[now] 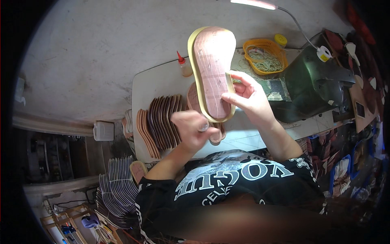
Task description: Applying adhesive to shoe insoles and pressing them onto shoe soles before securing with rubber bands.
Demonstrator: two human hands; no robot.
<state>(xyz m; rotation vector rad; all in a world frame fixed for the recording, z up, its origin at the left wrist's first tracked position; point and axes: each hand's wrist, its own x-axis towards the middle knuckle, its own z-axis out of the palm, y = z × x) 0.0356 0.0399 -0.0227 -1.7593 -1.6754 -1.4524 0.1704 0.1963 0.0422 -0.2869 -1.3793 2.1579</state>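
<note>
Insole, pink with a yellowish rim, held up above the desk. Pinched at its right edge between thumb and fingers of the right hand, some fingers partly hidden behind it. Left hand curled and blurred near the lower end; cannot tell whether touching or gripping anything. Behind, another pink sole, mostly covered; beside it, a row of soles, partly blocked by the left hand.

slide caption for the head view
Right hand holds a pink, yellow-edged sole above a worktable, left hand nearby.

Shoe wkshp, stacked insoles, sewing mach.
</note>
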